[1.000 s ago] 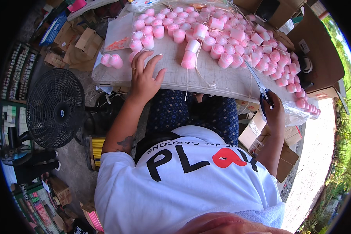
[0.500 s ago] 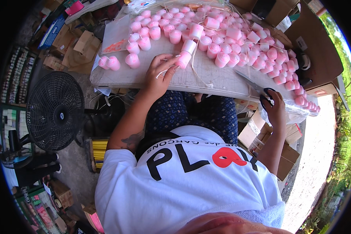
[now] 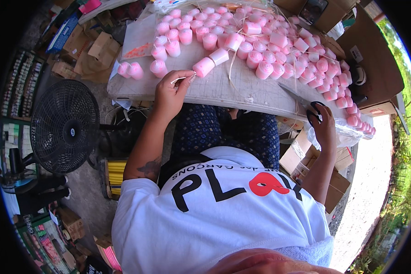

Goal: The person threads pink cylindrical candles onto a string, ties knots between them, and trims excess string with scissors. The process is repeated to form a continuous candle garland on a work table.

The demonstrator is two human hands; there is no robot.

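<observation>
My left hand [image 3: 170, 93] pinches a pale wick between thumb and fingertips, at the end of a pink votive candle [image 3: 203, 67] lying on its side near the front of the table [image 3: 153, 95]. Two more candles lie in line behind it, a pale one [image 3: 219, 56] and a pink-and-white one [image 3: 234, 41]; a cord seems to run through them. My right hand [image 3: 325, 125] has its fingers in the dark handles of a pair of scissors [image 3: 295, 96]. The blades point left over the table's front edge and look slightly apart.
Many pink candles [image 3: 278, 40] crowd the table's middle and right, with loose cords [image 3: 231, 75] among them. Several stand upright at the left, one near my hand [image 3: 158, 68]. Cardboard boxes [image 3: 372, 55] border the right. A black fan [image 3: 65, 128] stands at the left.
My left hand has moved left and slightly down, from beside the candle's body to its wick. The candle has shifted left and tilted further over. My right hand with the scissors has barely moved.
</observation>
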